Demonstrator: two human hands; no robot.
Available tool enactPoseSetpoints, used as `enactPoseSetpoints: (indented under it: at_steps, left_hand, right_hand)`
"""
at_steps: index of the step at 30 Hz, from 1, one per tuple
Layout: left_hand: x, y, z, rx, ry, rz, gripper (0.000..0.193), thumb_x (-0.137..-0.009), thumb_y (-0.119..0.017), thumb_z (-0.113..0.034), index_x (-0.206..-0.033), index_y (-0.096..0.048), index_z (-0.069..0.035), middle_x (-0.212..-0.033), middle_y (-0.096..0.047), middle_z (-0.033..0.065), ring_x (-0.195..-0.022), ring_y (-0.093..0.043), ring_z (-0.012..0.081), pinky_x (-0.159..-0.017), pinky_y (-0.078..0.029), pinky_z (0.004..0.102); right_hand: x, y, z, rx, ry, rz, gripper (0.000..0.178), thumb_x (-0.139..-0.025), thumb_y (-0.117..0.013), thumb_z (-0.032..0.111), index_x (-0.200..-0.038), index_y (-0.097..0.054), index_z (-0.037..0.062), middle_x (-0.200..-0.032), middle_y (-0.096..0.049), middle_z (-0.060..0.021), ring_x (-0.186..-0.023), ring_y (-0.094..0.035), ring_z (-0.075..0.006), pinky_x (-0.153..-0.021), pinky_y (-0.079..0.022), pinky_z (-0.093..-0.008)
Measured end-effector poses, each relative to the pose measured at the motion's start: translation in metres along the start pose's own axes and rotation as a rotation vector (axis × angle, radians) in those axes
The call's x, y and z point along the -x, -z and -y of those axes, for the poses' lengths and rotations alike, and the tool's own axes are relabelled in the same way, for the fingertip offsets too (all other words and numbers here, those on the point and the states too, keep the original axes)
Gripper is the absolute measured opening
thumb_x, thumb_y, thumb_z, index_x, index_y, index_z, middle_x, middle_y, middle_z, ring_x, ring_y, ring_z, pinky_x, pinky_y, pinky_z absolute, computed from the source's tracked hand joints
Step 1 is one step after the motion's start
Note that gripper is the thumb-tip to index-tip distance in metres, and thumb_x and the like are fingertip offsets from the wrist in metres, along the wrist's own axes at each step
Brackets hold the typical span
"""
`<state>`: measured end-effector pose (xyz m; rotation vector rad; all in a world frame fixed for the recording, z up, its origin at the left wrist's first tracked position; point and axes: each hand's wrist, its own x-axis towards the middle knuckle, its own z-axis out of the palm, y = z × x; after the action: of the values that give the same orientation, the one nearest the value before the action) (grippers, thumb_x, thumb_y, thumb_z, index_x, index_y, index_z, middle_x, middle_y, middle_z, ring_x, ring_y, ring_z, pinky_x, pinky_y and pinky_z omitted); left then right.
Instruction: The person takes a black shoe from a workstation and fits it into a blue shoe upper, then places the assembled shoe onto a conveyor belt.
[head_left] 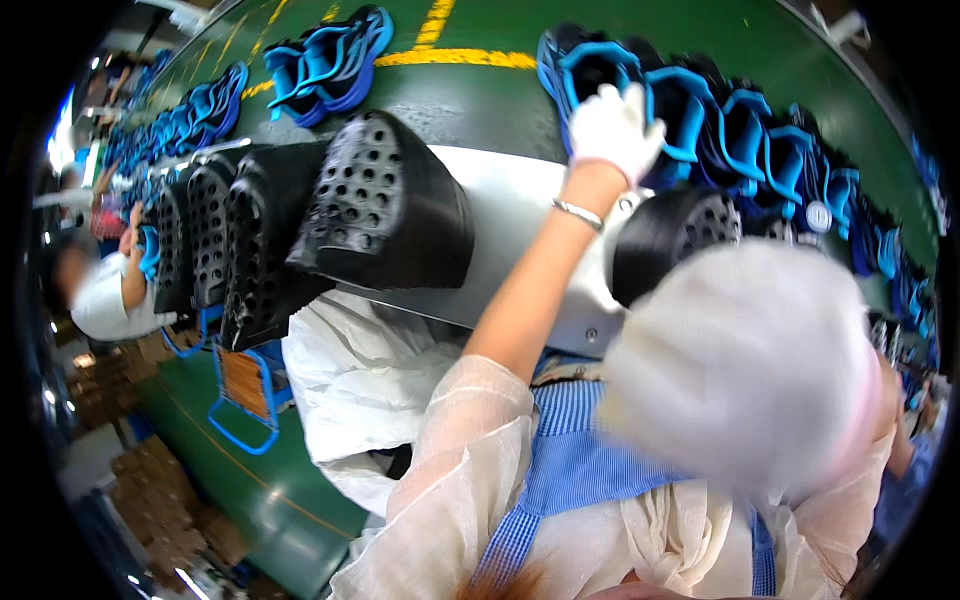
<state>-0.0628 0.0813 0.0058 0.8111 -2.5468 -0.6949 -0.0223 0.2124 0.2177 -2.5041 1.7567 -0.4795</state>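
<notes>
My left hand (615,130), in a white glove, reaches out over a row of blue and black shoes. Its fingers are spread, at the edge of the nearest blue-lined shoe (590,75); whether they touch it I cannot tell. Close to the camera is my right hand (740,370), also gloved in white, raised and smeared by motion, so its fingers and anything in them cannot be made out. Behind it and under my left wrist, a black block with round holes (670,240) sits on a pale metal bar (510,210).
Several more black perforated blocks (375,200) line the bar to the left. Blue and black shoes (330,65) stand beyond it. A white cloth (350,390) hangs below, near a blue-framed chair (245,385). A person in white (110,300) works at far left; cardboard boxes (160,490) are stacked lower left.
</notes>
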Motion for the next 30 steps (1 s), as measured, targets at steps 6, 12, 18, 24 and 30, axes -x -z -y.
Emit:
enactPoseSetpoints:
  at_steps: [6, 12, 18, 24, 30]
  left_hand:
    - [0.028, 0.006, 0.021, 0.228, -0.136, -0.542, 0.050, -0.067, -0.069, -0.025, -0.111, -0.056, -0.006, -0.108, -0.051, 0.0124, -0.104, -0.049, 0.0324, -0.093, -0.040, 0.0439]
    - [0.043, -0.018, 0.041, 0.415, -0.012, -0.506, 0.051, -0.063, -0.076, -0.020, -0.108, -0.057, -0.007, -0.133, -0.039, 0.0156, -0.121, -0.039, 0.0413, -0.100, -0.037, 0.0477]
    - [0.047, -0.029, 0.046, 0.469, 0.120, -0.489, 0.053, -0.061, -0.078, -0.019, -0.107, -0.056, -0.009, -0.134, -0.035, 0.0238, -0.124, -0.037, 0.0437, -0.103, -0.035, 0.0485]
    - [0.043, -0.034, 0.045, 0.469, 0.140, -0.485, 0.049, -0.060, -0.079, -0.020, -0.103, -0.057, -0.011, -0.135, -0.036, 0.0217, -0.126, -0.035, 0.0430, -0.103, -0.034, 0.0490]
    - [0.040, -0.036, 0.043, 0.494, 0.175, -0.500, 0.048, -0.057, -0.080, -0.020, -0.096, -0.056, -0.008, -0.134, -0.037, 0.0215, -0.124, -0.036, 0.0432, -0.102, -0.035, 0.0499]
  right_hand:
    - [-0.008, -0.067, -0.122, 0.008, -0.364, 0.143, 0.016, -0.082, -0.057, 0.014, -0.094, -0.061, 0.0049, -0.087, -0.059, -0.0139, -0.083, -0.059, -0.0330, -0.070, -0.048, -0.0401]
    - [-0.011, -0.110, -0.198, 0.158, -0.380, 0.129, 0.017, -0.087, -0.055, 0.014, -0.099, -0.062, 0.0047, -0.094, -0.062, -0.0139, -0.088, -0.061, -0.0330, -0.077, -0.049, -0.0400]
    - [-0.061, -0.142, -0.187, 0.721, -0.632, 0.544, 0.030, -0.089, -0.054, 0.032, -0.102, -0.061, 0.0061, -0.092, -0.066, -0.0131, -0.079, -0.068, -0.0311, -0.067, -0.055, -0.0425]
    - [-0.079, -0.154, -0.188, 0.818, -0.652, 0.644, 0.018, -0.081, -0.055, 0.018, -0.087, -0.068, 0.0068, -0.082, -0.069, -0.0128, -0.073, -0.069, -0.0287, -0.062, -0.056, -0.0423]
    - [-0.073, -0.149, -0.189, 0.741, -0.487, 0.395, 0.028, -0.079, -0.060, 0.033, -0.077, -0.067, 0.0060, -0.082, -0.068, -0.0131, -0.074, -0.066, -0.0322, -0.070, -0.054, -0.0413]
